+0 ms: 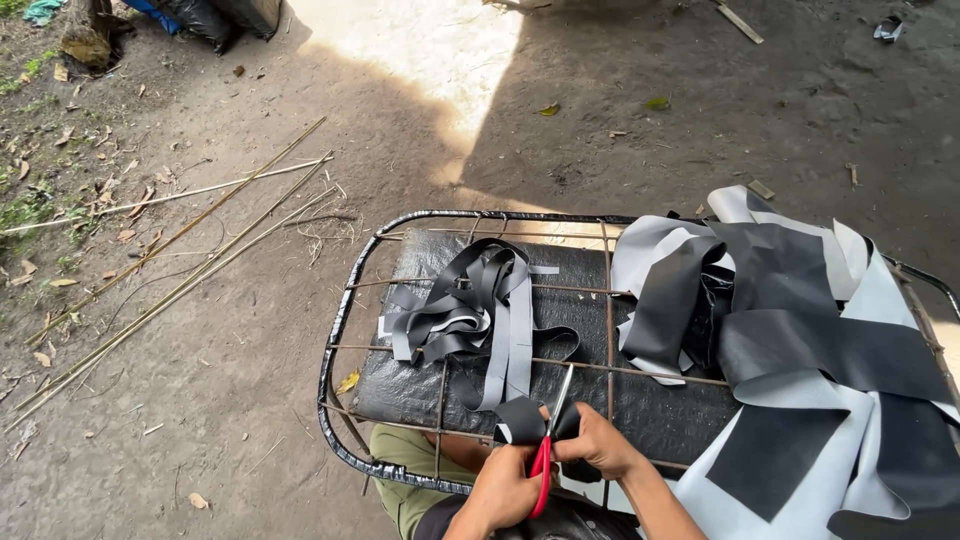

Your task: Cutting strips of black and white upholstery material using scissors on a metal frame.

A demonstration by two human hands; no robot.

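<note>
- Bare packed earth [300,300] lies all around me, half in sun and half in shade, with thin bamboo sticks [170,260] scattered off to one side and dry leaves among them.
- Over my knees sits a metal wire rack [335,345], lined with a black sheet [640,400]; I judge the lining keeps the cut pieces from slipping through the bars.
- My left hand [505,490] is closed round the red handles of the scissors [548,450], blades pointing up and away from me, slightly parted.
- My right hand [600,445] is clamped on a small black piece of material [520,420], pinching it just beside the blades so it stays taut for the cut, as I read it.
- That piece lies at the near edge of the rack, where the hanging ends of the strips come down.
- Inside the rack, towards the left, a loose pile of narrow black-and-grey strips [480,300] is looped together.
- On the right, wide uncut sheets of the same black and grey material [800,330] are heaped and spill over the rack's side, apart from the strips.
</note>
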